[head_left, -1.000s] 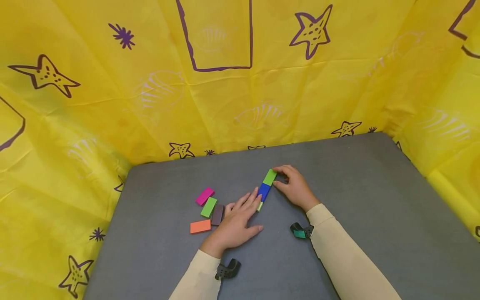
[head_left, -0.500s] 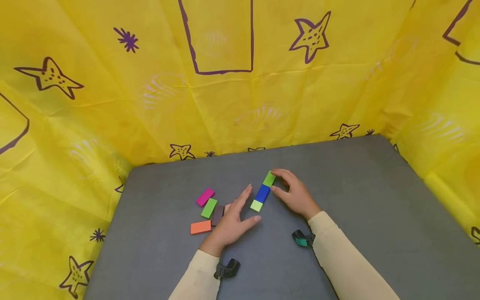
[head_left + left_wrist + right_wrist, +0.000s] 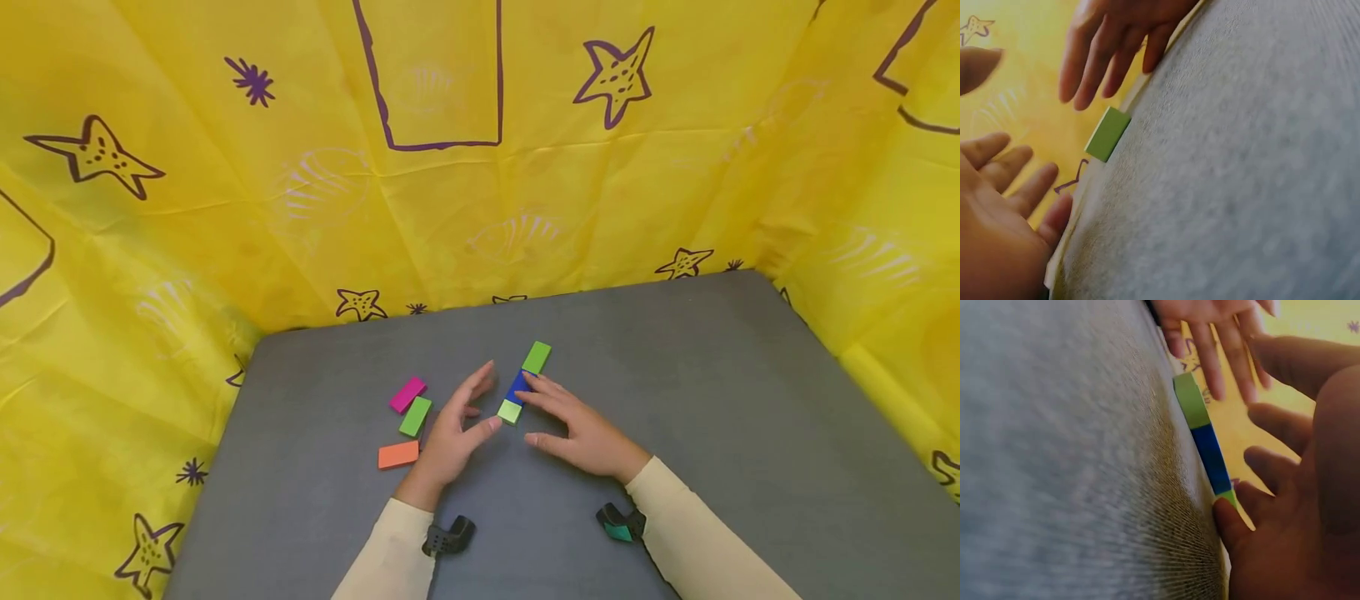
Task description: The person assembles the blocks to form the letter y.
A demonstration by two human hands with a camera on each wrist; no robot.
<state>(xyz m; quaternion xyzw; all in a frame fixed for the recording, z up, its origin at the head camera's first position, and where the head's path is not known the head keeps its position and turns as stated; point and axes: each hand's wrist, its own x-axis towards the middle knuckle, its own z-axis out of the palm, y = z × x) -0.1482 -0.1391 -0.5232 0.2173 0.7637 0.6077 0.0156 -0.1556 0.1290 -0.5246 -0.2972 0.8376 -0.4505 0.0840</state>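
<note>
Three blocks lie end to end in a slanting row on the grey table: a green block (image 3: 536, 357) farthest away, a blue block (image 3: 517, 385) in the middle and a light green block (image 3: 509, 412) nearest. My left hand (image 3: 450, 433) hovers just left of the light green block, fingers relaxed and holding nothing. On the other side is my right hand (image 3: 581, 429), its fingers extended and its fingertips overlapping the blue block in the head view. In the right wrist view, those fingers look apart from the blue block (image 3: 1211, 457).
Left of my left hand lie a magenta block (image 3: 408, 394), another green block (image 3: 416, 417) and an orange block (image 3: 398, 455). A dark block there is mostly hidden by the hand. Yellow patterned cloth (image 3: 435, 208) stands around the grey table (image 3: 712, 392).
My left hand has lifted off the row and shifted left, uncovering the light green block. My right hand has left the far green block and come nearer, beside the blue one.
</note>
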